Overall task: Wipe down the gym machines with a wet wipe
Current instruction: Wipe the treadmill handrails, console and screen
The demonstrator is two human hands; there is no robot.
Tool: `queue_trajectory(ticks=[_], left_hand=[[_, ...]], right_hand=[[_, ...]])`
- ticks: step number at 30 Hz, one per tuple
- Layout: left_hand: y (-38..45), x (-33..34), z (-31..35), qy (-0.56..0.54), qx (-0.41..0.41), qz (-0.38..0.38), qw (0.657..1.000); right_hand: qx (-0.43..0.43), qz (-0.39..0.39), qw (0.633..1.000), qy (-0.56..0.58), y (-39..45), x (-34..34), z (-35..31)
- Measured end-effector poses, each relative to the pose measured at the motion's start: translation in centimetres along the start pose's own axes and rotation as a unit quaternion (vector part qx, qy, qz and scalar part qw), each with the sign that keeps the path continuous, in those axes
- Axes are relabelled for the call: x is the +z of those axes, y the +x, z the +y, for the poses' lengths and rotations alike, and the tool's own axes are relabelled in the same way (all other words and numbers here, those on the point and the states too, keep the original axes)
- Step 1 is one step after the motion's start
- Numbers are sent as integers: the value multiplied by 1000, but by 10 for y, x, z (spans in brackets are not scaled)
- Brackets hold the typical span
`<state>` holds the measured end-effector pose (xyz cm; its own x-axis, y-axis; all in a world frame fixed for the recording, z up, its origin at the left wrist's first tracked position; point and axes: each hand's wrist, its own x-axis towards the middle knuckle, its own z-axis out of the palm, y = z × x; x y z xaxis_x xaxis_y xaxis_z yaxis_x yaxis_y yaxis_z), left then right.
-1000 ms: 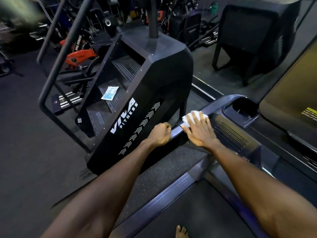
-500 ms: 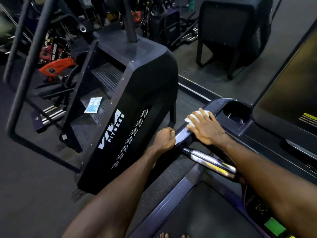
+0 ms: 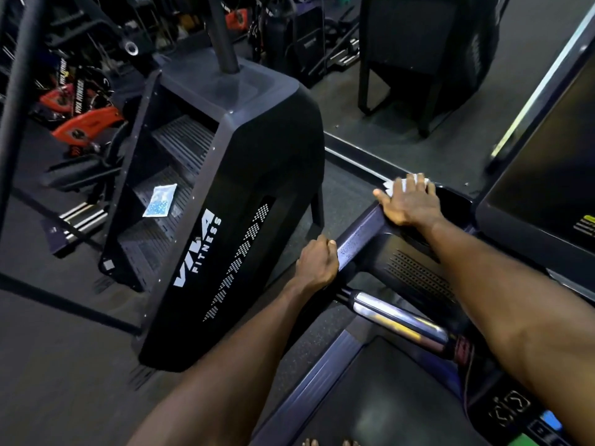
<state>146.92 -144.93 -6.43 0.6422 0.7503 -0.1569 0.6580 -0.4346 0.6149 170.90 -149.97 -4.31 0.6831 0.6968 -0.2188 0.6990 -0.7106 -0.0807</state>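
Stair-climber machine (image 3: 225, 194) stands at far left, a small blue-white packet (image 3: 160, 200) lying flat on one of its middle steps; contents of the packet cannot be read. Next rightward, the left hand (image 3: 317, 263) sits on the near stretch of the treadmill side rail (image 3: 360, 235), fingers curled over the rail's outer edge in a closed wrap; it holds no wipe and appears to serve as a brace. The rail's long axis runs from the left hand up and rightward to the console corner, surface between the two hands showing a wet sheen. At that upper end, the right hand (image 3: 407, 202) lies flat, fingers straight and fairly close together, thumb spread toward the left, pressing the wet wipe (image 3: 394, 185) onto the rail where it meets the cup-holder recess (image 3: 450, 196). White edges of the wipe show beyond the fingertips and beside the thumb; most of it is covered by the palm. The right hand is thus the one on the wipe. Judgement: unwiped surface lies ahead of the fingertips, around the recess rim and toward the dark console screen (image 3: 544, 175) at far right, so the coming stroke likely follows that corner.
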Motion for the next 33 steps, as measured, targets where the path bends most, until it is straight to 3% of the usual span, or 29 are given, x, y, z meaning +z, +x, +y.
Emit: queue_trajectory(ticks=[4,11,16,20,22,25,27,30,33], left_hand=[[-3,1,-6,-9,41,19,999],[0,-3,-3,-37,14,13,999],[0,-8,-2,-64,-27,13,997],[-4,-11,-5,-64,-30,8,997],[-11,-15,-7,-62,-20,4,998],[-21,-17,-12,-45,4,-1,999],[-30,-18,-17,-13,30,4,999],[-42,-16,-20,47,55,-6,997],[-50,-17,-24,79,68,-16,994]], right_hand=[[61,0,998,19,5,-5,4],[-48,92,994,-25,-50,36,-38],[-90,98,989,62,-103,56,-67],[-178,118,971,104,-139,54,-75],[-169,110,971,129,-158,43,-73],[-85,53,980,169,-183,36,-70],[-70,17,990,122,-205,43,-79],[-121,36,992,-9,-233,75,-96],[-103,73,989,-75,-248,93,-85]])
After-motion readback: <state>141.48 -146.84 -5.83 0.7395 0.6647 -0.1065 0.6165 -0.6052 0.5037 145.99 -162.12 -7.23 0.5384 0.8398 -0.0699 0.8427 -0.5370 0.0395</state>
